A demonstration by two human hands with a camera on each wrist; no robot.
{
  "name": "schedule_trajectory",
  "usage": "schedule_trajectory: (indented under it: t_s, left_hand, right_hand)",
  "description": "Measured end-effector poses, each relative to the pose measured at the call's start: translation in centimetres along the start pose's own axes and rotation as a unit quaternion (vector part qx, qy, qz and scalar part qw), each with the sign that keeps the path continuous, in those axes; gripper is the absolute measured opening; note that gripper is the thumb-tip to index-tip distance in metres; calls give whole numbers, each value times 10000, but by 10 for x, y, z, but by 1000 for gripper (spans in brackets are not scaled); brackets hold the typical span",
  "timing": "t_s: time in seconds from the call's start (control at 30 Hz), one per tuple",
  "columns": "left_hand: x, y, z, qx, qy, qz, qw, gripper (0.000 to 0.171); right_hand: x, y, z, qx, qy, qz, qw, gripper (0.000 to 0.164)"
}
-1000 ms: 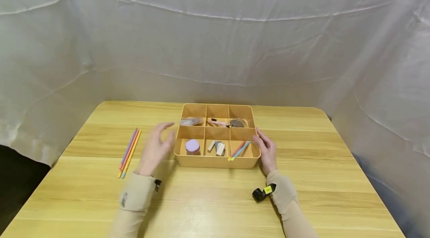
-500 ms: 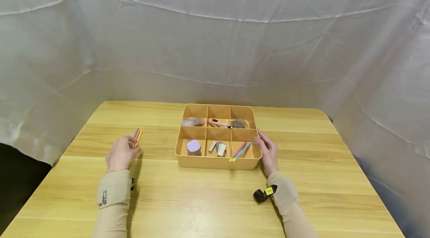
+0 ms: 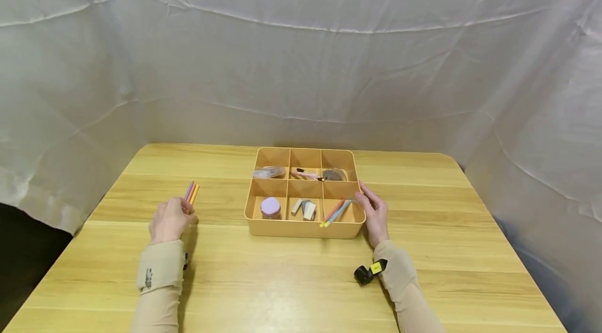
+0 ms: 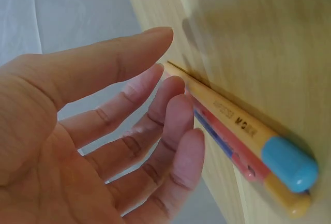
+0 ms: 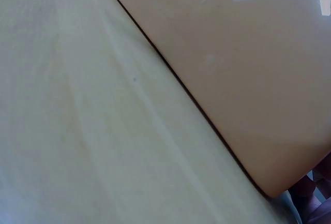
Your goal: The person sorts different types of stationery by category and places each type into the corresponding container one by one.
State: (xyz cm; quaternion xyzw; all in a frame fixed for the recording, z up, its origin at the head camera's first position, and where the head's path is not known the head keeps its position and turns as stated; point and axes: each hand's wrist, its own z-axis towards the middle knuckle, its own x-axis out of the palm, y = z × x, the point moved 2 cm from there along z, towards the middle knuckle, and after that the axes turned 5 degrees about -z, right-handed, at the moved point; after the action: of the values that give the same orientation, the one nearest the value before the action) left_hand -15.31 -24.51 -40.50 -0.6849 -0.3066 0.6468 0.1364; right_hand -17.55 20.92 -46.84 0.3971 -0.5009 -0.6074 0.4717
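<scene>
Three coloured pens, a yellow one (image 4: 227, 110) with a blue end, a red one and a purple one, lie side by side on the table's left. My left hand (image 3: 169, 222) is over them, and its fingertips are close beside the pens. In the left wrist view its thumb and gently bent fingers stand apart with nothing between them; contact with the pens is unclear. My right hand (image 3: 376, 217) holds the right wall of a tan divided storage box (image 3: 305, 229), thumb over the rim and fingers outside. The right wrist view mostly shows the box's outer wall (image 5: 232, 63).
Inside the box are a purple-lidded jar (image 3: 270, 207), several eraser-like blocks (image 3: 308, 211), a red and a blue pen (image 3: 339, 213), a clear packet (image 3: 269, 172), a pink-and-black item (image 3: 308, 174) and a round clear item (image 3: 334, 174). Grey sheeting hangs around the table.
My left hand has moved left from beside the box to the pens, then dipped slightly lower over them. The right hand keeps its hold on the box.
</scene>
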Motion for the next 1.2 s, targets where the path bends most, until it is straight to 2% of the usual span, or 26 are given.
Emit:
schedule_trajectory:
  t_s: [0.5,0.9,1.2]
  left_hand:
    - [0,2,1,260,-47,-207,9994,27]
    - [0,6,3,229,-136,-96,9996,35]
    - [0,10,4,165,-221,-231,9994,33]
  right_hand:
    - [1,0,0,58,36,-59,10000,42]
    - [1,0,0,58,3,-28,10000,41]
    - [1,-1,0,18,53,75,10000,42]
